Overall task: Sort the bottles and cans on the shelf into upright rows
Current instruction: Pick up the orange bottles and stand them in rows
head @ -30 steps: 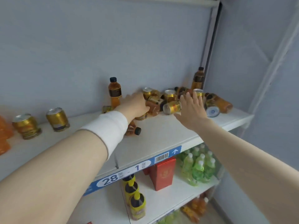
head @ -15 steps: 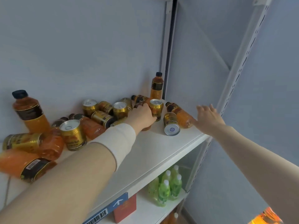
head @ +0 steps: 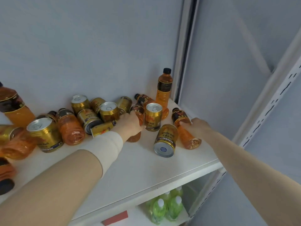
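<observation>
Fingers [head: 185,123] of right hand [head: 197,128] wrap ribbed plastic bottle [head: 188,137], left hand [head: 130,124] amber bottle [head: 138,114].

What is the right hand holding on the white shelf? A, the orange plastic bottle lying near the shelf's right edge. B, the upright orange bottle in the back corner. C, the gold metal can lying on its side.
A: the right hand curls its fingers over the lying orange plastic bottle with a black cap, near its label end.
</observation>
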`<state>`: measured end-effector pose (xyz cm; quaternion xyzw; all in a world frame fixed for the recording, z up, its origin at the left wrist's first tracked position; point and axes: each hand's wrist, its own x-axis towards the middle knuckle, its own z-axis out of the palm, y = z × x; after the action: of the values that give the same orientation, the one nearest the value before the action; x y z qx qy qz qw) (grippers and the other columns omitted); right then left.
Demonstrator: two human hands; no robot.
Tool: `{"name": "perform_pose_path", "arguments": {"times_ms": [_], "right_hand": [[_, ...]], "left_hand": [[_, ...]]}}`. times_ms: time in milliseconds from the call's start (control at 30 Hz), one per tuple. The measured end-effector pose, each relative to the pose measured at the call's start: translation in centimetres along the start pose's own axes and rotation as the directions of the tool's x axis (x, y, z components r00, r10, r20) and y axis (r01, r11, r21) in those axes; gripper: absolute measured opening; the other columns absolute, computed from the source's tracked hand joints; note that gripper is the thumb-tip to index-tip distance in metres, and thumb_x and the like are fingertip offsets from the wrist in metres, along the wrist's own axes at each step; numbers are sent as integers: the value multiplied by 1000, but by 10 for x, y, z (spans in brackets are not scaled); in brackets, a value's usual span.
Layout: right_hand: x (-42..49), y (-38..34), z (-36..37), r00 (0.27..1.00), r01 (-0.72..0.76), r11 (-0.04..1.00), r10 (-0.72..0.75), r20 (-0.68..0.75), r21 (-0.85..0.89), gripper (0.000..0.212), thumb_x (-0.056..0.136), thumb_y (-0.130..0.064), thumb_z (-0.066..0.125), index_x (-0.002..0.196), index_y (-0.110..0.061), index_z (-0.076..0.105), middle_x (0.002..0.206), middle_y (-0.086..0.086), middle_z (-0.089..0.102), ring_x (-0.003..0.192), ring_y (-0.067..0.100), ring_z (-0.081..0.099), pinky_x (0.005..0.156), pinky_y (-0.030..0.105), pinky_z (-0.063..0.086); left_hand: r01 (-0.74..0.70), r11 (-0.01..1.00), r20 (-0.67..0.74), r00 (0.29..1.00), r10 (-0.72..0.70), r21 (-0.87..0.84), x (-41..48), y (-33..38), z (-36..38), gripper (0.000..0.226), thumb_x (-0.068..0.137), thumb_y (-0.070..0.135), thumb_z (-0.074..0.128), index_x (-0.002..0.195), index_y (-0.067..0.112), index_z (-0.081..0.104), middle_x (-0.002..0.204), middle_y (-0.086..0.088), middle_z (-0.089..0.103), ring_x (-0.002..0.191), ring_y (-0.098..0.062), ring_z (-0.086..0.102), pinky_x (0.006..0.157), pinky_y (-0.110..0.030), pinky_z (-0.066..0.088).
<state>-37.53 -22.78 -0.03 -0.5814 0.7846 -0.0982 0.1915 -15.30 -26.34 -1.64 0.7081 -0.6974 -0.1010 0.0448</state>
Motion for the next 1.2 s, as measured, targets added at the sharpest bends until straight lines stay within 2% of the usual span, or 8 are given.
{"name": "perform_pose_path", "arguments": {"times_ms": [100, 233, 400, 533, 733, 867, 967, 1200], "right_hand": [[20, 2, 5, 999, 22, 998, -25, 39, 56, 63, 87, -63, 39, 121, -12, 50, 98, 6, 54, 86, 21, 54, 75, 29, 44], [36, 5, 7, 993, -8, 994, -5, 120, 108, 64, 82, -66, 45, 117, -12, 50, 96, 6, 52, 86, 21, 53, 78, 29, 46], [40, 7, 2, 990, -65, 966, 31, 140, 251, 64, 79, -57, 59, 118, -7, 49, 98, 10, 53, 86, 23, 54, 73, 30, 44], [39, 12, -5, 991, -78, 955, 43, 125, 286, 65, 77, -53, 64, 117, -4, 51, 96, 10, 52, 84, 22, 52, 71, 29, 42], [40, 18, -10, 996, -70, 932, 45, 78, 354, 66, 74, -51, 69, 116, -3, 53, 99, 12, 56, 85, 25, 55, 76, 33, 47], [39, 18, -17, 997, -68, 898, 52, 49, 435, 69, 71, -51, 71, 119, -4, 52, 115, 16, 60, 97, 29, 60, 89, 39, 51], [32, 14, -27, 999, -45, 894, 38, 24, 446, 70, 72, -51, 71, 121, -4, 52, 118, 16, 60, 102, 31, 61, 85, 37, 50], [5, -7, -57, 997, 77, 797, -53, -57, 599, 62, 74, -45, 71, 119, -5, 55, 114, 13, 62, 99, 29, 61, 81, 35, 47]], "left_hand": [[78, 995, 72, 995, -74, -58, 9, 4, -3, 87, 78, 58, 59, 142, 6, 29, 133, -13, 51, 117, -34, 54, 95, -43, 49], [154, 981, 134, 981, -138, -122, 15, 12, -10, 95, 79, 45, 67, 144, -3, 18, 136, -18, 48, 121, -34, 51, 99, -40, 46], [198, 953, 190, 969, -156, -230, 18, 9, -16, 63, 75, 36, 72, 125, 5, 51, 113, -13, 61, 104, -28, 60, 91, -36, 50], [201, 935, 204, 968, -144, -292, 12, 12, -20, 52, 78, 36, 68, 118, 6, 55, 111, -13, 62, 102, -27, 61, 91, -36, 51], [209, 911, 128, 976, -174, -355, 0, 17, -34, 40, 86, 30, 62, 114, 3, 54, 104, -12, 57, 106, -27, 58, 85, -30, 47], [164, 890, 72, 986, -148, -425, -7, 13, -45, 42, 80, 27, 67, 113, 5, 55, 110, -15, 60, 103, -29, 60, 92, -39, 51], [152, 876, 22, 987, -159, -458, -14, 9, -56, 49, 77, 29, 69, 117, 5, 54, 113, -16, 59, 103, -30, 60, 91, -40, 51], [146, 687, -30, 971, -237, -712, -41, -4, -87, 66, 75, 38, 73, 128, 7, 48, 117, -14, 60, 106, -32, 61, 94, -48, 49]]}}
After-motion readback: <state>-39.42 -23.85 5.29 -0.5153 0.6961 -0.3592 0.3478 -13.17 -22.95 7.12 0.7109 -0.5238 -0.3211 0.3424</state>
